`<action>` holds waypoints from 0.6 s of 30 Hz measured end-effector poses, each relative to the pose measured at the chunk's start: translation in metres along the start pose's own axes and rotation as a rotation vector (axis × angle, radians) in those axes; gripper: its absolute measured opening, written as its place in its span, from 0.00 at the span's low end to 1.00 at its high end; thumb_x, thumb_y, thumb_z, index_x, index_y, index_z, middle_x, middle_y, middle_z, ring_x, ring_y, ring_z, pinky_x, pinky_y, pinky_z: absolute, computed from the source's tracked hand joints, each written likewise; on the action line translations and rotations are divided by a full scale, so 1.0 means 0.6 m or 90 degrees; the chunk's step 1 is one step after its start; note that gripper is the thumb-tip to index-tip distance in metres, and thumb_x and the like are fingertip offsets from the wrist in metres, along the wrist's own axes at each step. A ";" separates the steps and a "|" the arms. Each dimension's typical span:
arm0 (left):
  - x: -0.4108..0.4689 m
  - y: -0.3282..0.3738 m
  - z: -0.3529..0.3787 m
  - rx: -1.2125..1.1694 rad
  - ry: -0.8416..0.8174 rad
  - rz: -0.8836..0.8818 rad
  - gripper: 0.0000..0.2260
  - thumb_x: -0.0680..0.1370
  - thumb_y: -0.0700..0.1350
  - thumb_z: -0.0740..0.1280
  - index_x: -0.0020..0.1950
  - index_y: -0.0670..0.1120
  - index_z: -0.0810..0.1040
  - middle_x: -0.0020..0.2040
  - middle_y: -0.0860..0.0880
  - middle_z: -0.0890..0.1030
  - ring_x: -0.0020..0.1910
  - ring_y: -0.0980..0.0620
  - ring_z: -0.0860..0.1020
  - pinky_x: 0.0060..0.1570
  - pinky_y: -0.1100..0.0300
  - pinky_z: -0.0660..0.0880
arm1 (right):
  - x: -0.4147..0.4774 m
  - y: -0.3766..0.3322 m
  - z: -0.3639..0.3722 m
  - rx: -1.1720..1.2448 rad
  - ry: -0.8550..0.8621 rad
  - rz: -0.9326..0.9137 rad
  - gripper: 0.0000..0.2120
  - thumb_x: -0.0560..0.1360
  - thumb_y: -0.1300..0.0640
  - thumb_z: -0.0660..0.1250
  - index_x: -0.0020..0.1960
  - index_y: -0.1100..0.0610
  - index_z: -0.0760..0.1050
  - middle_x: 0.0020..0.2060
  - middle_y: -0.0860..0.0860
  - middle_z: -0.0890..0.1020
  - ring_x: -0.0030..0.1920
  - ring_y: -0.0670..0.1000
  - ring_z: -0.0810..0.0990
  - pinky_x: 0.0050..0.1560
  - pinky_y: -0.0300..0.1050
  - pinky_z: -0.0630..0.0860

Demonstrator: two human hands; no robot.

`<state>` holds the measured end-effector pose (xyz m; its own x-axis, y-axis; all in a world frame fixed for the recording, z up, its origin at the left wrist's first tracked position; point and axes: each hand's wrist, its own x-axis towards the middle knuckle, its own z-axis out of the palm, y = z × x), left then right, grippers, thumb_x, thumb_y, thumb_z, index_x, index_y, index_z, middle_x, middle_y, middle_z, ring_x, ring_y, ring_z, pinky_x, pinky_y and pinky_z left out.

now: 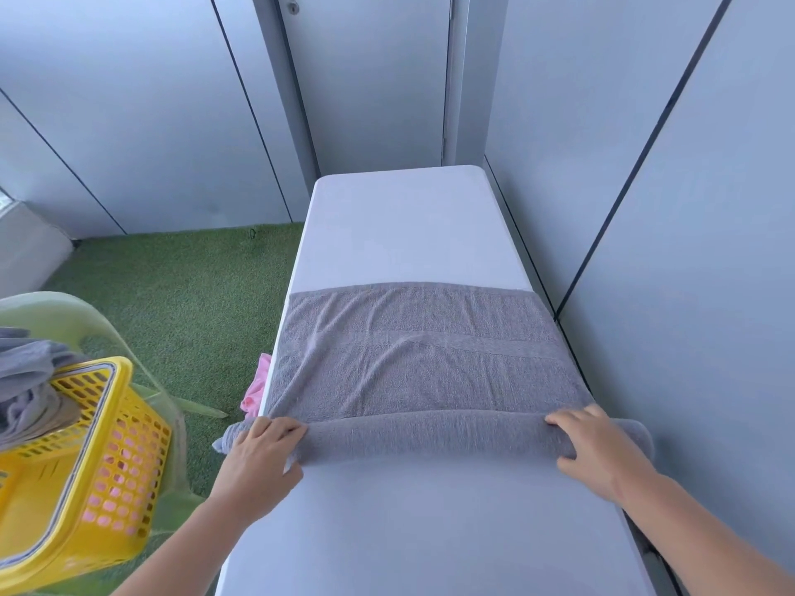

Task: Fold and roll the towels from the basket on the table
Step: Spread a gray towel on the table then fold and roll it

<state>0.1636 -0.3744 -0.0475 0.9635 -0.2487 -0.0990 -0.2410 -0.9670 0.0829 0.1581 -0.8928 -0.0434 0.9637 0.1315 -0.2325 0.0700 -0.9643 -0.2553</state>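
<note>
A grey towel (421, 350) lies folded across the white table (404, 225), its near part wound into a roll (430, 434) that spans the table's width. My left hand (258, 455) grips the roll's left end, fingers curled over its top. At the right end my right hand (596, 449) holds the roll the same way. The flat part of the towel stretches away from the roll, wrinkled at the left. A yellow basket (86, 479) at the lower left holds more grey towels (30, 380).
The basket sits on a pale green plastic chair (86, 311). A pink cloth (256, 389) hangs beside the table's left edge. Green artificial turf (185, 294) covers the floor. Grey wall panels close in behind and along the table's right side.
</note>
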 end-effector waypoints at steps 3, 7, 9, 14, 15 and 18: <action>0.006 0.002 0.005 0.037 -0.003 0.002 0.18 0.68 0.56 0.59 0.51 0.54 0.82 0.48 0.61 0.78 0.49 0.52 0.73 0.50 0.53 0.76 | 0.005 -0.007 0.000 0.000 -0.014 0.022 0.15 0.70 0.53 0.66 0.56 0.48 0.78 0.45 0.37 0.76 0.52 0.46 0.66 0.52 0.44 0.72; 0.005 0.002 -0.004 0.048 0.044 0.022 0.07 0.68 0.54 0.59 0.34 0.54 0.72 0.40 0.59 0.71 0.42 0.52 0.68 0.42 0.55 0.71 | 0.011 -0.010 -0.017 -0.062 -0.079 0.054 0.10 0.70 0.46 0.59 0.41 0.50 0.74 0.40 0.45 0.76 0.48 0.45 0.69 0.46 0.46 0.75; 0.003 0.004 -0.009 0.056 0.055 0.028 0.09 0.69 0.53 0.58 0.31 0.53 0.71 0.41 0.58 0.67 0.41 0.53 0.65 0.42 0.57 0.64 | 0.015 -0.003 -0.018 -0.079 -0.078 0.036 0.10 0.73 0.48 0.61 0.42 0.51 0.78 0.42 0.43 0.74 0.49 0.45 0.69 0.47 0.46 0.75; 0.007 0.002 0.001 -0.059 0.101 -0.021 0.09 0.74 0.49 0.59 0.47 0.54 0.79 0.42 0.55 0.70 0.41 0.48 0.74 0.38 0.53 0.74 | 0.018 -0.010 -0.011 0.033 -0.002 0.067 0.05 0.72 0.56 0.62 0.44 0.51 0.77 0.43 0.45 0.72 0.40 0.50 0.76 0.42 0.50 0.75; 0.007 0.000 0.003 -0.081 0.107 -0.036 0.08 0.75 0.46 0.63 0.52 0.53 0.79 0.44 0.54 0.73 0.43 0.47 0.76 0.39 0.51 0.76 | 0.017 -0.012 -0.008 0.056 0.041 0.071 0.07 0.71 0.60 0.64 0.45 0.49 0.76 0.42 0.44 0.73 0.41 0.51 0.76 0.41 0.50 0.75; 0.003 -0.001 0.004 -0.096 0.105 -0.039 0.13 0.75 0.41 0.65 0.57 0.51 0.79 0.50 0.55 0.76 0.50 0.47 0.76 0.45 0.48 0.78 | 0.012 -0.014 -0.005 0.058 0.077 0.047 0.09 0.68 0.61 0.66 0.46 0.49 0.74 0.42 0.42 0.75 0.46 0.52 0.75 0.44 0.48 0.74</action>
<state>0.1651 -0.3741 -0.0502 0.9847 -0.1658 0.0544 -0.1739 -0.9576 0.2297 0.1650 -0.8847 -0.0403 0.9898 0.0267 -0.1402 -0.0207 -0.9449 -0.3266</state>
